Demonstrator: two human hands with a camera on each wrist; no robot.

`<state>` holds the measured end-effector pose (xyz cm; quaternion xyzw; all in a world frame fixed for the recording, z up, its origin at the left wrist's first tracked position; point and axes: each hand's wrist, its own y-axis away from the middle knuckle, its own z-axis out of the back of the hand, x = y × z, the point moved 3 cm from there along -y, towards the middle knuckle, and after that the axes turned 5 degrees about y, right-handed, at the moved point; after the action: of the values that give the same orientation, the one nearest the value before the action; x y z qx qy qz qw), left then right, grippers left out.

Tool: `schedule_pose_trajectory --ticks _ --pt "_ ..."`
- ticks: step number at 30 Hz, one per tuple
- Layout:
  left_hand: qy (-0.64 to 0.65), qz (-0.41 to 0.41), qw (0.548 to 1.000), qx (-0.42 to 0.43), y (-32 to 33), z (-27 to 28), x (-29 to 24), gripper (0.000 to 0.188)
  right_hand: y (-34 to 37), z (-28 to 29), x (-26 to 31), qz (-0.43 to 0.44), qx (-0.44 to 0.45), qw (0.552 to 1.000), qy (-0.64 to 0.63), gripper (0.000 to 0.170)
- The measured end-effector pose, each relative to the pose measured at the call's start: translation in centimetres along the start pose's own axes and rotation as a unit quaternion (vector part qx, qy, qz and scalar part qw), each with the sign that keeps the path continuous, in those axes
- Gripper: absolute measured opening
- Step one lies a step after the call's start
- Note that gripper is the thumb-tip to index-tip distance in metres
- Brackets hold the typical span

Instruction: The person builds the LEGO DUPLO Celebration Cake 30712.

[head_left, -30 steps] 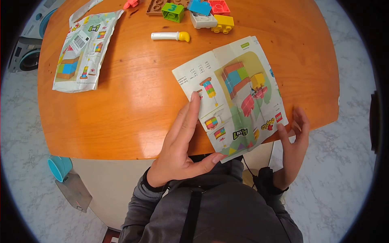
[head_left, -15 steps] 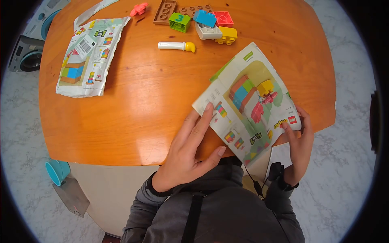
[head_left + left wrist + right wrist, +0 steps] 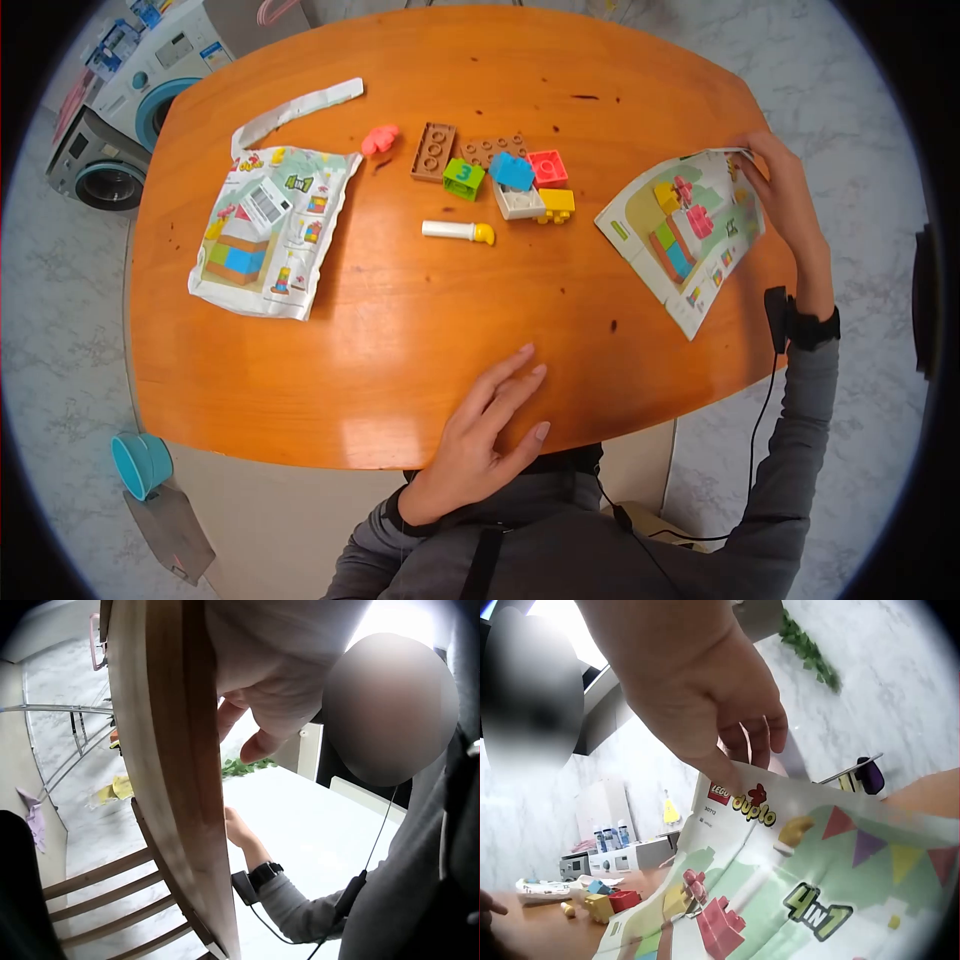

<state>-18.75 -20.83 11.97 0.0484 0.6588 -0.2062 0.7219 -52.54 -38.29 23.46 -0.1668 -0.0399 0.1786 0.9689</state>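
Note:
The right hand [image 3: 787, 195] pinches the top edge of the printed leaflet [image 3: 690, 225] at the table's right side; in the right wrist view the thumb lies over the leaflet [image 3: 757, 862] near its logo, with the other fingers of the hand [image 3: 705, 697] behind the edge. Spread and relaxed, the left hand [image 3: 482, 440] is over the table's front edge and holds nothing. In the left wrist view that hand [image 3: 270, 675] shows beside the wooden table edge [image 3: 180, 750].
Across the table [image 3: 400, 350] lie a printed bag [image 3: 270, 230], a torn strip [image 3: 305, 106], a red piece [image 3: 380, 140], a white-and-yellow piece [image 3: 455, 231], and several bricks, among them a green one [image 3: 463, 178], a blue one [image 3: 512, 171] and a yellow one [image 3: 556, 206].
The right hand has carried the leaflet away from the left hand to the table's right side, turning it. The left hand no longer touches the leaflet. The head view now takes in more of the table's far side.

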Motion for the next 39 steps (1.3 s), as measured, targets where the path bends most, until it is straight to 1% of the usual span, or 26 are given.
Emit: schedule_pose_trajectory --ticks 1,2,4,6,8,9,10,11,14,16,20,22,23,25,27,29,31,32,34,35,36,37,38,39 --pt "-0.002 0.012 1.000 0.010 -0.1 0.0 0.1 0.045 -1.9 -0.4 -0.1 0.030 0.010 0.999 0.015 0.013" --pt "0.003 0.010 1.000 -0.003 -0.3 0.0 0.0 0.040 -3.7 -0.8 -0.3 0.058 0.021 0.998 0.030 0.012" --pt "0.003 0.001 1.000 0.009 0.0 0.0 0.0 0.039 -7.1 -2.1 -0.5 0.146 0.021 0.987 0.071 0.015" --pt "-0.015 -0.002 1.000 0.013 -0.6 0.1 -0.5 0.035 -9.5 -3.4 1.1 0.148 0.029 0.984 0.093 0.015" --pt "-0.017 0.000 1.000 0.021 -0.7 0.0 -0.6 0.034 -12.1 -6.1 1.0 0.197 0.012 0.974 0.110 0.015" --pt "-0.015 0.009 1.000 0.022 -0.7 0.0 -0.5 0.033 -13.1 -7.0 1.6 0.207 0.009 0.972 0.108 0.015" --pt "-0.015 -0.001 1.000 0.019 -0.6 -0.1 -0.3 0.033 -14.0 -7.8 2.2 0.219 0.006 0.970 0.106 0.015" --pt "-0.020 0.000 0.999 0.025 -0.5 -0.1 -0.5 0.033 -14.7 -8.2 2.5 0.213 0.003 0.972 0.103 0.015" --pt "-0.003 0.037 0.999 0.027 -0.4 -0.1 -0.5 0.029 -16.9 -10.1 3.4 0.217 -0.002 0.971 0.105 0.015" --pt "-0.010 0.032 0.999 0.026 -0.4 -0.2 -0.3 0.028 -18.0 -11.3 3.5 0.205 0.022 0.975 0.089 0.014" --pt "-0.004 0.035 0.999 0.019 -0.3 -0.1 -0.2 0.025 -19.6 -13.3 3.5 0.182 0.030 0.979 0.089 0.016" --pt "0.006 0.048 0.999 0.014 -0.4 0.0 -0.4 0.023 -19.6 -13.6 4.1 0.149 -0.032 0.983 0.097 0.022" --pt "0.020 0.062 0.998 0.011 -0.3 0.1 -0.4 0.021 -19.7 -14.0 4.7 0.153 -0.033 0.983 0.092 0.022" --pt "0.015 0.064 0.998 0.009 -0.4 0.0 -0.5 0.021 -19.9 -14.4 6.5 0.127 -0.048 0.991 -0.013 0.036" --pt "0.008 0.060 0.998 0.012 -0.3 -0.1 -0.6 0.020 -20.5 -15.3 9.7 0.190 0.023 0.979 -0.067 0.043" --pt "0.005 0.093 0.995 0.016 -0.2 -0.1 -0.6 0.019 -18.2 -14.1 14.9 0.214 0.096 0.969 -0.072 0.043" --pt "0.011 0.087 0.996 0.006 0.0 0.0 -0.4 0.019 -16.2 -13.7 19.0 0.280 0.176 0.940 -0.086 0.042" --pt "0.021 0.081 0.997 -0.004 0.1 0.0 -0.2 0.018 -15.5 -13.6 20.4 0.282 0.173 0.940 -0.085 0.042" --pt "0.023 0.080 0.996 -0.006 0.0 -0.1 -0.3 0.018 -14.1 -14.1 22.1 0.297 0.231 0.925 -0.054 0.048" --pt "0.025 0.082 0.996 -0.008 0.0 -0.1 -0.4 0.018 -14.0 -14.2 22.2 0.298 0.230 0.925 -0.052 0.048" --pt "0.025 0.080 0.996 -0.009 0.1 -0.1 -0.3 0.018 -13.9 -14.3 22.1 0.274 0.243 0.930 -0.040 0.050" --pt "0.009 0.055 0.998 -0.007 0.1 0.0 -0.1 0.018 -13.9 -14.4 21.9 0.249 0.255 0.934 -0.026 0.053" --pt "-0.007 0.029 1.000 -0.005 0.1 -0.1 -0.1 0.018 -13.9 -14.4 21.6 0.250 0.254 0.934 -0.022 0.053" --pt "-0.004 0.026 1.000 -0.006 0.1 -0.2 -0.2 0.018 -13.9 -14.4 21.1 0.228 0.282 0.930 -0.059 0.055"
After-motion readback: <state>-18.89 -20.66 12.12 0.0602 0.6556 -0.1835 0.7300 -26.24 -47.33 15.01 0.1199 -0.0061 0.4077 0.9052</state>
